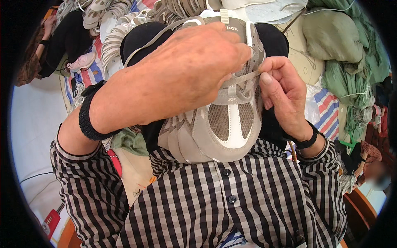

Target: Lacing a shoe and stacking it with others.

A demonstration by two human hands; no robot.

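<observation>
A beige and grey shoe upper (pixel 231 142) with mesh toe panels lies across my lap, toe toward me. Other grey layers, perhaps more uppers, show beneath its left side. My left hand (pixel 202 60) reaches across the upper over its eyelets, fingers curled closed; whatever they grip is hidden under the hand. On the right side, my right hand (pixel 283 84) pinches a flat beige shoelace (pixel 246 77) between thumb and forefinger. That lace runs through the lower eyelets. Another lace length (pixel 151 43) trails loose to the left. The tongue (pixel 218 20) points away from me.
Stacked shoe uppers (pixel 116 43) lie at the far left, with more at the top. A striped sheet (pixel 326 109) spreads beneath. Green cloth bundles (pixel 333 37) sit at the right. Another person's arm (pixel 42 41) shows at the far left; someone else is partly visible at the right edge.
</observation>
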